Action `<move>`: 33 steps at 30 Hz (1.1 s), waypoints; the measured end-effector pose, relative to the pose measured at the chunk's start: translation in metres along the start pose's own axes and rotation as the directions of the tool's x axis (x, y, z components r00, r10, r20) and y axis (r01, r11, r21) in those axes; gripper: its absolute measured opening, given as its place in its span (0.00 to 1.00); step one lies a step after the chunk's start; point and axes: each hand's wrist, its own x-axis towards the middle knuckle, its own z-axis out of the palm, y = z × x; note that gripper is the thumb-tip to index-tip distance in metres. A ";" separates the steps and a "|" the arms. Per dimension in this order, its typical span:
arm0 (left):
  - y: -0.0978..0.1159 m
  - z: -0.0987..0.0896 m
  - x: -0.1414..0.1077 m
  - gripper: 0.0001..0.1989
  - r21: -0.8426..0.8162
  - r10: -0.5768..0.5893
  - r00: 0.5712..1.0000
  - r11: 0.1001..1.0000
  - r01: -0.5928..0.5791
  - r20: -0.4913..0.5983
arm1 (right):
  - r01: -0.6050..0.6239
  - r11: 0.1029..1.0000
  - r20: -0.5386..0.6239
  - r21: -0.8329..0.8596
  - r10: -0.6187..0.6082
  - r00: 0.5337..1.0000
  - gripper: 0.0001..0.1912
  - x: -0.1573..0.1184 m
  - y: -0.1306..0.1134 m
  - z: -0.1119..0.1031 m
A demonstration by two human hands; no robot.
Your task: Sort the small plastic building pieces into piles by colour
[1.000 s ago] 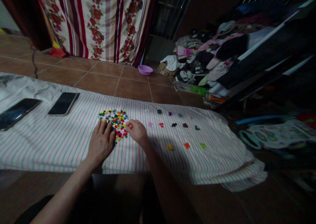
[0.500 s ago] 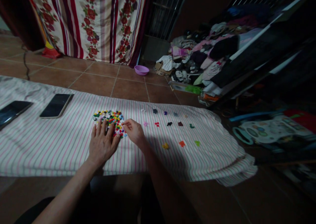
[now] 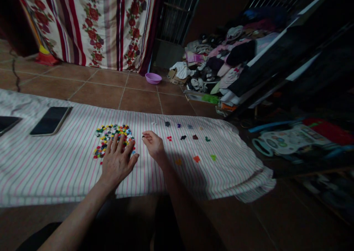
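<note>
My left hand [image 3: 117,160] lies with spread fingers over the near right side of a pile of small multicoloured pieces [image 3: 103,135], covering part of it. Just right of the pile, my right hand [image 3: 153,143] pinches a small dark piece [image 3: 143,136] between thumb and fingertips. Beyond it are little sorted groups in rows: red pieces [image 3: 169,138], black pieces [image 3: 183,137], brown pieces [image 3: 195,137] and dark green pieces [image 3: 207,139]. Nearer me sit yellow pieces [image 3: 178,162], orange pieces [image 3: 196,158] and lime green pieces [image 3: 212,157]. Grey pieces [image 3: 167,124] and purple pieces [image 3: 179,125] form part of the far row.
Everything rests on a striped cloth [image 3: 69,162] over a low surface. Two phones, one a dark phone [image 3: 51,121], lie at left. Behind are a purple basin [image 3: 153,78] on the tiled floor, a floral curtain [image 3: 110,30] and heaped clothes [image 3: 218,59].
My right hand has drawn away from the pile with a dark piece in its fingertips. Some pieces now spread farther toward the pile's near left. The whole view has shifted slightly.
</note>
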 end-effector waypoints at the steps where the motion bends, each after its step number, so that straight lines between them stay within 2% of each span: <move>1: 0.000 0.001 0.000 0.25 -0.002 0.004 1.000 1.000 -0.004 0.003 | -0.005 1.000 -0.017 0.022 0.006 1.000 0.09 0.001 0.002 -0.004; 8: -0.002 0.005 -0.001 0.22 0.023 0.011 1.000 1.000 -0.011 -0.002 | -0.142 0.980 -0.056 0.142 0.151 0.987 0.12 0.002 0.016 -0.031; 13: -0.003 0.007 -0.001 0.21 0.055 0.007 0.999 0.998 -0.005 -0.032 | -0.159 0.975 -0.111 0.153 0.177 0.978 0.15 0.003 0.028 -0.048; 17: -0.003 0.004 0.001 0.21 0.067 0.004 1.000 0.998 -0.002 -0.027 | -0.137 0.990 -0.253 0.036 0.142 0.957 0.15 0.007 0.039 -0.070; 21: -0.002 0.000 0.002 0.22 0.045 -0.029 1.000 0.999 0.029 -0.007 | -0.148 0.987 -0.380 -0.067 0.112 0.918 0.14 0.007 0.044 -0.102; 25: -0.003 -0.001 0.003 0.20 0.006 -0.069 0.998 0.998 0.069 -0.010 | -0.230 0.947 -0.494 -0.226 0.091 0.865 0.13 0.002 0.049 -0.132; 29: -0.009 0.000 0.004 0.19 0.014 -0.090 0.996 0.996 0.091 -0.012 | -0.336 0.860 -0.514 -0.384 0.104 0.852 0.15 -0.006 0.055 -0.149; 33: -0.016 0.000 0.004 0.19 0.042 -0.082 0.996 0.996 0.083 -0.028 | -0.414 0.764 -0.506 -0.494 0.134 0.852 0.15 -0.012 0.059 -0.154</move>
